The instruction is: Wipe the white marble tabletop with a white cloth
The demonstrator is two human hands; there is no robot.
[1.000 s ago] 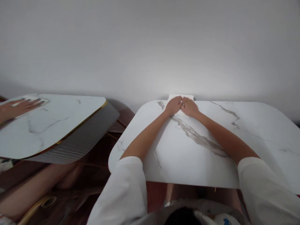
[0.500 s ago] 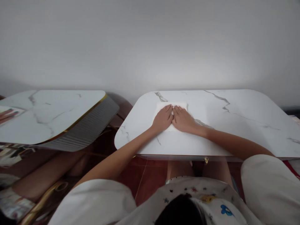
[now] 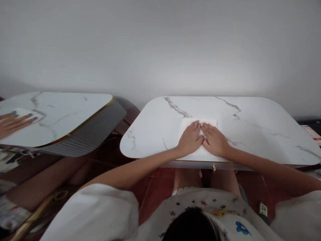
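A white square cloth or tissue (image 3: 184,124) lies flat on the white marble-patterned table (image 3: 255,134), close to its front edge. My left hand (image 3: 191,138) rests palm down on the left part of it, fingers stretched forward. Beside it, my right hand (image 3: 214,138) presses flat on the right part. The fingertips and thumbs of both hands meet in the middle. Most of the sheet is hidden under my hands.
To the left stands a second marble-patterned table (image 3: 65,110) with a gold edge, where another person's hand (image 3: 15,124) lies on a white sheet. A grey wall (image 3: 160,47) rises behind both. A power socket (image 3: 263,209) sits on the red tiled floor at lower right.
Both my hands and the white sheet have slid right and toward me. The other person's hand has moved further right onto the left table.
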